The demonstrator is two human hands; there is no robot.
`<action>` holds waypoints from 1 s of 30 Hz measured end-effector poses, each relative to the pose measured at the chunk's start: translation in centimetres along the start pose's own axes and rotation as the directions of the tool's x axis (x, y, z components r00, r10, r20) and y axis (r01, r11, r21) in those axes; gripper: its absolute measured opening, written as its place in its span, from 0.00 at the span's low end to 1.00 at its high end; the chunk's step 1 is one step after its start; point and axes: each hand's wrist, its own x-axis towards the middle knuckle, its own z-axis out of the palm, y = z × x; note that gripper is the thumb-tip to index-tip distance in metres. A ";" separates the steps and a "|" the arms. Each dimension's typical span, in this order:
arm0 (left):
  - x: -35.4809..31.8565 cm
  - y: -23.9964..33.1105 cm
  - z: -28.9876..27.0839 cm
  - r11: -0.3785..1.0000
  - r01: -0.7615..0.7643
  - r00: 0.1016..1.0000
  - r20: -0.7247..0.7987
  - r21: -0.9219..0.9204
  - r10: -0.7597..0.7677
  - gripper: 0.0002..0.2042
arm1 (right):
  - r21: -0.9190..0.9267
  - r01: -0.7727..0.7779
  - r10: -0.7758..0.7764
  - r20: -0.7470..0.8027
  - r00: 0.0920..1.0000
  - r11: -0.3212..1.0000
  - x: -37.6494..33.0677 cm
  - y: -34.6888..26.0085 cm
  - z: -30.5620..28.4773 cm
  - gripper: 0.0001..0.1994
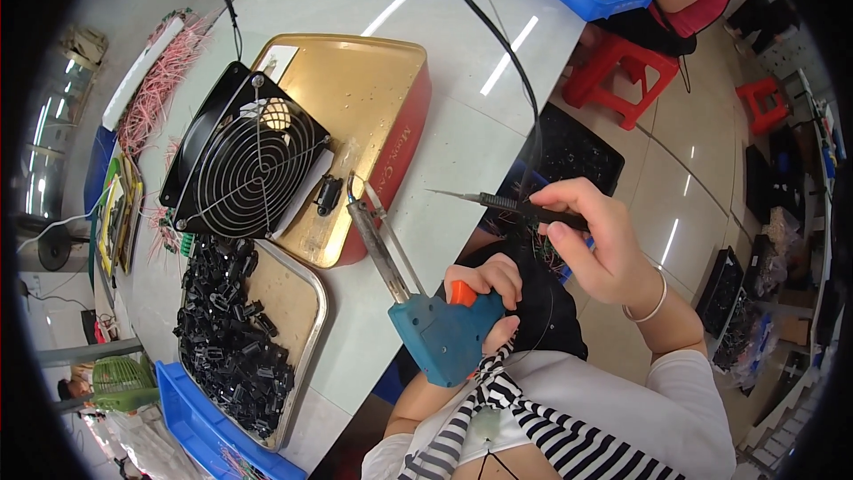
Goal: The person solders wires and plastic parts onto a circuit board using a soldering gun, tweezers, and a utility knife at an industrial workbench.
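Right fingers pinched on a slim black pointed tool (498,202), right hand (597,231) right of centre; left hand (487,283) closed round the blue soldering gun (444,338). Gun's tip just beside one black component (329,196), which lies on the gold tin (382,67), centre-left. Soldering of this piece appears unfinished; joint too small to verify. Black parts (233,347) heaped lower left: done or waiting, cannot tell.
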 end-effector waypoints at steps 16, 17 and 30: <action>-1.6 0.5 -0.3 0.951 0.186 0.962 -0.154 -0.246 -0.228 0.23 | -0.213 0.466 -0.443 0.150 0.884 0.859 1.0 1.3 3.9 0.16; -1.4 0.4 -0.5 0.956 0.167 0.972 -0.119 -0.243 -0.200 0.23 | -0.195 0.455 -0.434 0.142 0.889 0.869 1.0 1.3 3.9 0.16; -0.9 1.0 0.1 0.935 0.162 0.984 -0.022 -0.315 -0.178 0.21 | -0.211 0.436 -0.425 0.095 0.900 0.875 0.9 1.7 3.7 0.15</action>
